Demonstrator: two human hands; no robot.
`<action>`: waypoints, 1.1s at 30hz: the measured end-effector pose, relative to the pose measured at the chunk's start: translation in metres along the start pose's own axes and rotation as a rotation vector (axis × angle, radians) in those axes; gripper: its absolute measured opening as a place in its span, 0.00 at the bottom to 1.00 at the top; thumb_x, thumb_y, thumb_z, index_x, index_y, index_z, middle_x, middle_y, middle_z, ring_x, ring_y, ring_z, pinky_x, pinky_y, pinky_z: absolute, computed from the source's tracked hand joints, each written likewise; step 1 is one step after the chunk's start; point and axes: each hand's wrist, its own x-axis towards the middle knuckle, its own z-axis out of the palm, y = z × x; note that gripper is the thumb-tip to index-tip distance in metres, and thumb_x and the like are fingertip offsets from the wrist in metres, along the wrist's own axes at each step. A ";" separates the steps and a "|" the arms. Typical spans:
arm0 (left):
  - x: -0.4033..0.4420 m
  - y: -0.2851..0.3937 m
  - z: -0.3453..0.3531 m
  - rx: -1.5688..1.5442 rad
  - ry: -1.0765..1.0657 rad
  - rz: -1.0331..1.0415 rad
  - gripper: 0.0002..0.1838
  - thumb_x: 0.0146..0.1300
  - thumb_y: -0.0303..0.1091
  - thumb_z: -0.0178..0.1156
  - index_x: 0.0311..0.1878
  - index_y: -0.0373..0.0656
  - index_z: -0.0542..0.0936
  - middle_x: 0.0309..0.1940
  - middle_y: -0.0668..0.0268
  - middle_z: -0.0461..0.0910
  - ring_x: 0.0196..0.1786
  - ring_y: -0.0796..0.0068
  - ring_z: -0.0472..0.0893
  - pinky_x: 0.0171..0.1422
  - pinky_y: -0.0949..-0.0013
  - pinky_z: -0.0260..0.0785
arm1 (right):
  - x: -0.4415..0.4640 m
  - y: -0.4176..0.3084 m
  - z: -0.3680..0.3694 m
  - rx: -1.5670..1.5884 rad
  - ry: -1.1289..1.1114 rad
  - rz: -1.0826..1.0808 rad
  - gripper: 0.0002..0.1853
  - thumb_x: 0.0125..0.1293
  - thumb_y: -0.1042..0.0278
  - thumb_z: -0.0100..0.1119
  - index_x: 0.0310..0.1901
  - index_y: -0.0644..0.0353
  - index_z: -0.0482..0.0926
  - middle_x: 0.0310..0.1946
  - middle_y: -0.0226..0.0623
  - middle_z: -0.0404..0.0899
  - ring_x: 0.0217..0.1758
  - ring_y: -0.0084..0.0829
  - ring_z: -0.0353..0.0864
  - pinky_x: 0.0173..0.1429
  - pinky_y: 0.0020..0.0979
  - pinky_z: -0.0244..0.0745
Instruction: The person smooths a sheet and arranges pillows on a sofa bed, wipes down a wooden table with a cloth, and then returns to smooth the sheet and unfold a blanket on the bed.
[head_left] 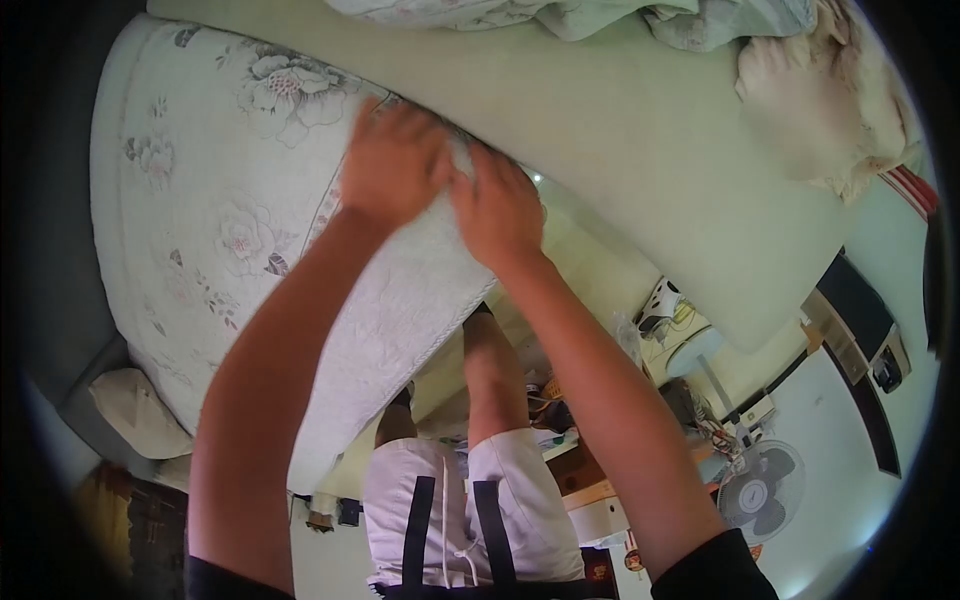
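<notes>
A pale quilted cover (380,340) with grey flower prints lies over the couch at the left, beside a plain pale green bed surface (640,150). My left hand (397,165), a little blurred, rests on the cover near its upper right edge, fingers bent toward that edge. Close against it, my right hand (497,205) lies at the same edge, its fingers pointing up and left. The fingertips of both hands are smeared or hidden at the edge, so whether they grip the fabric does not show.
Crumpled bedding (590,20) lies at the top. A beige cushion (140,412) sits at lower left. At lower right are a standing fan (762,490), a round-headed lamp (695,352) and a dark monitor (852,300). My legs stand beside the cover's lower edge.
</notes>
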 end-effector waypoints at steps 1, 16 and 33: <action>-0.006 0.010 0.016 -0.043 0.059 0.115 0.16 0.64 0.45 0.56 0.50 0.50 0.84 0.54 0.66 0.81 0.65 0.65 0.74 0.78 0.43 0.52 | -0.016 0.013 -0.006 0.007 0.027 -0.014 0.26 0.72 0.58 0.53 0.66 0.63 0.68 0.63 0.49 0.73 0.63 0.51 0.73 0.68 0.47 0.69; -0.118 0.090 0.011 -0.560 0.197 0.000 0.28 0.55 0.28 0.62 0.62 0.48 0.78 0.70 0.60 0.70 0.75 0.56 0.66 0.81 0.48 0.52 | -0.112 0.030 -0.034 0.071 0.020 0.000 0.27 0.68 0.70 0.58 0.68 0.63 0.67 0.66 0.53 0.69 0.70 0.54 0.67 0.71 0.46 0.64; -0.482 -0.028 0.103 -0.301 0.364 -0.784 0.37 0.61 0.36 0.60 0.76 0.61 0.66 0.80 0.61 0.55 0.81 0.56 0.55 0.81 0.45 0.45 | -0.100 -0.150 0.160 -0.642 0.037 -0.686 0.33 0.73 0.52 0.51 0.76 0.51 0.60 0.78 0.50 0.52 0.81 0.62 0.45 0.74 0.73 0.39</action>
